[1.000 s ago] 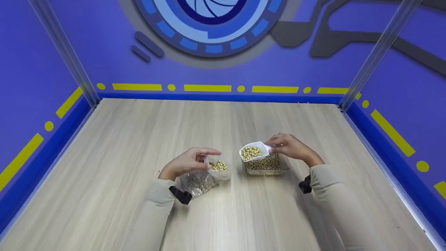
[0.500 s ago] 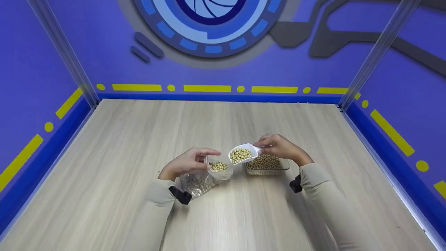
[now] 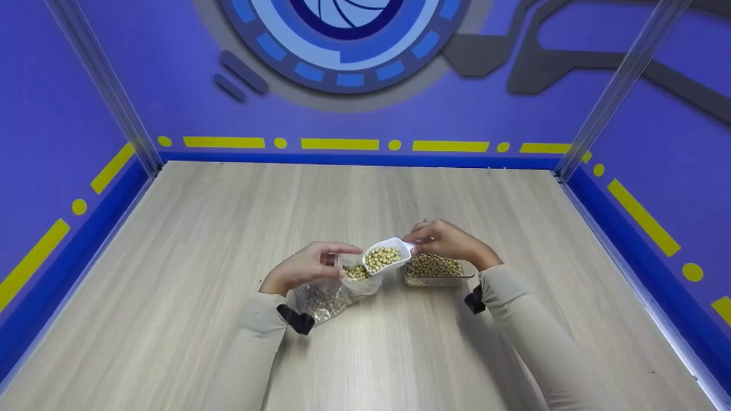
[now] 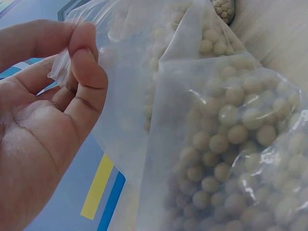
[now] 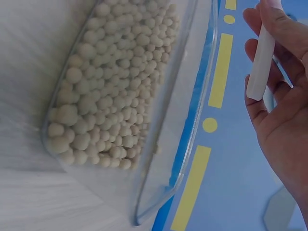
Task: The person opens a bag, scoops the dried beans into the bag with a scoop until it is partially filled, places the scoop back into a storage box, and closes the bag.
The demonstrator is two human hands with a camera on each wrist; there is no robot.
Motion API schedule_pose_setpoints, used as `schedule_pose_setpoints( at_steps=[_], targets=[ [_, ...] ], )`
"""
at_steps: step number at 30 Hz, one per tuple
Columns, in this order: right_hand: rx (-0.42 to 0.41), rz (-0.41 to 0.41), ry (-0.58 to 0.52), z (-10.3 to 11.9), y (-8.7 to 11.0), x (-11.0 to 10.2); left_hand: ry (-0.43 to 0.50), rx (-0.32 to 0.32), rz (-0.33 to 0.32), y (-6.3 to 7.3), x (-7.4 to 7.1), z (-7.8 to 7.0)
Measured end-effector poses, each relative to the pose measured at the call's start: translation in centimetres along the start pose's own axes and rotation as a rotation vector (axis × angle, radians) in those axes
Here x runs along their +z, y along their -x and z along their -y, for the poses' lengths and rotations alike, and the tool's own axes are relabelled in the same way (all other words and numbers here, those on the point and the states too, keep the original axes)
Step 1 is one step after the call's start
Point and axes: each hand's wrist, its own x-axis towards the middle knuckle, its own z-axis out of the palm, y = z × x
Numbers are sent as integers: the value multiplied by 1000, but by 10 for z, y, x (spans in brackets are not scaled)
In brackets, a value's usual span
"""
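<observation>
Scoop (image 3: pixel 403 252) and right hand (image 3: pixel 448 240) have shifted left over the last second, from above the clear box (image 3: pixel 437 282) to the mouth of the plastic bag (image 3: pixel 366 287); left hand (image 3: pixel 308 265) and bag look unmoved. Scoop's lip overlaps the bag's opening in the head view, beans (image 3: pixel 382 260) aboard; whether lip and film touch, we cannot tell.

Fingers: right ones pinch the scoop's handle (image 5: pixel 262 65); left ones are curled on film at the bag's rim, mouth open.

Handling, by our judgement: scoop probably stiff, light plastic, with its loose load forward, so the lip would want to dip; we'd hold the handle close to the bowl. Beans look hard and smooth, apt to roll at a small tilt. Bag limp, perhaps slippery, its lower part weighted by beans; we'd take it by the rim, as the mouth could sag if released. Box looks rigid but perhaps brittle; grip by its walls.

Edges: box stands just right of the bag, a narrow strip of table (image 3: pixel 228 217) between. Most room, we judge, lies overhead and toward the back wall (image 3: pixel 354 123); bag rim and box rim are the edges to clear.
</observation>
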Motion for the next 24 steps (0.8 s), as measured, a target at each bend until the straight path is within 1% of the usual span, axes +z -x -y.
schedule_pose_setpoints(
  at_steps=[4,8,11,15,19,24],
  targets=[
    [2,23,31,4,-2,0,-9,14,8,-1,0,0],
    [32,46,49,8,-4,0,-11,26,12,-2,1,1],
    [26,55,73,11,-4,-1,-10,21,9,-2,1,0],
    [-42,78,154,17,-6,-3,-35,23,5,-3,0,1],
    [-79,89,201,23,-7,-4,-60,30,1,-3,0,1],
    [-107,84,229,29,-9,-4,-33,21,7,-3,1,1]
  ],
)
